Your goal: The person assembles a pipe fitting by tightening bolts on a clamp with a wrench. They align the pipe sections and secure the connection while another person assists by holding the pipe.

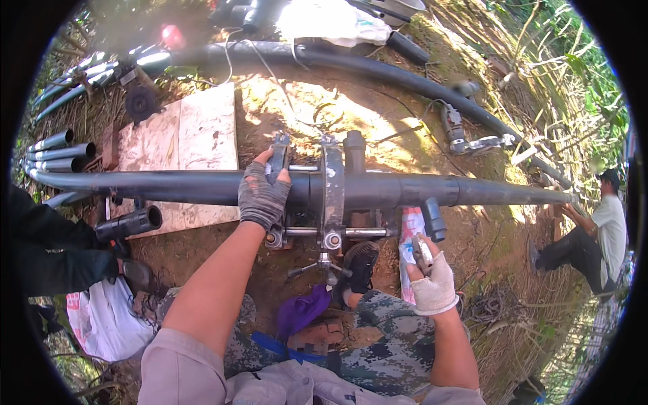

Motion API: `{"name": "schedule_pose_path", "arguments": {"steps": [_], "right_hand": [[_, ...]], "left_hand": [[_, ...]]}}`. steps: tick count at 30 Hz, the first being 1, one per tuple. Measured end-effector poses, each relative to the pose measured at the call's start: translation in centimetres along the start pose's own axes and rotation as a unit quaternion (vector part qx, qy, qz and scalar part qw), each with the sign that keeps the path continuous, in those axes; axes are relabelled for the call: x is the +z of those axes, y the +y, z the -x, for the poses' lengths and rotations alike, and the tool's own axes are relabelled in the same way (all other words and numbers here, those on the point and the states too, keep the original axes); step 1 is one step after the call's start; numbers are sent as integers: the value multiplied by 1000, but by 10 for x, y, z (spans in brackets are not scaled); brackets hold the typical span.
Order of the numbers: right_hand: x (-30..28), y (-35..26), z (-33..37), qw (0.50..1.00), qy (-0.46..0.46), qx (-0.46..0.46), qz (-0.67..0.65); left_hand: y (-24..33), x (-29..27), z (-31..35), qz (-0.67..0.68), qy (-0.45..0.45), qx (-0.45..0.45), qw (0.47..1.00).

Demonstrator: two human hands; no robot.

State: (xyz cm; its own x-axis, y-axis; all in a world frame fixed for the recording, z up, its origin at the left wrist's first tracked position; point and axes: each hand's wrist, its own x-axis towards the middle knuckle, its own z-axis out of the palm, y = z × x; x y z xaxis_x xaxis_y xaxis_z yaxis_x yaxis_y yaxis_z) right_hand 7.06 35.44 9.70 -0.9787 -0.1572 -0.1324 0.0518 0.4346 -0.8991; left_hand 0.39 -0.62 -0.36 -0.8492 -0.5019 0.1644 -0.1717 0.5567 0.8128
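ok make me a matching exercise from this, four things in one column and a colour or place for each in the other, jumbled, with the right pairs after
Things
1. left hand
2. right hand
3. clamp
4. board

Places and colours
A. around the pipe
B. in a whitish glove
C. on the ground, left of the clamp
D. in a dark grey glove

Pairs: 1-D, 2-B, 3-A, 4-C

The left hand (262, 197) lies over a black pipe (189, 187) at the pipe clamp (332, 192); the right hand (432, 282) holds a small object (423, 255).
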Motion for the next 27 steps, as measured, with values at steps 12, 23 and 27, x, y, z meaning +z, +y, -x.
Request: {"name": "schedule_pose_path", "arguments": {"steps": [12,23,27], "right_hand": [[11,11,-7,994,-18,101,-26],[-5,32,-36,970,38,165,178],[-54,30,-73,967,100,157,176]], "left_hand": [[17,-9,2,-1,-13,-34,999],[-1,6,-1,60,15,-13,998],[-4,9,-4,30,8,-32,999]]}}
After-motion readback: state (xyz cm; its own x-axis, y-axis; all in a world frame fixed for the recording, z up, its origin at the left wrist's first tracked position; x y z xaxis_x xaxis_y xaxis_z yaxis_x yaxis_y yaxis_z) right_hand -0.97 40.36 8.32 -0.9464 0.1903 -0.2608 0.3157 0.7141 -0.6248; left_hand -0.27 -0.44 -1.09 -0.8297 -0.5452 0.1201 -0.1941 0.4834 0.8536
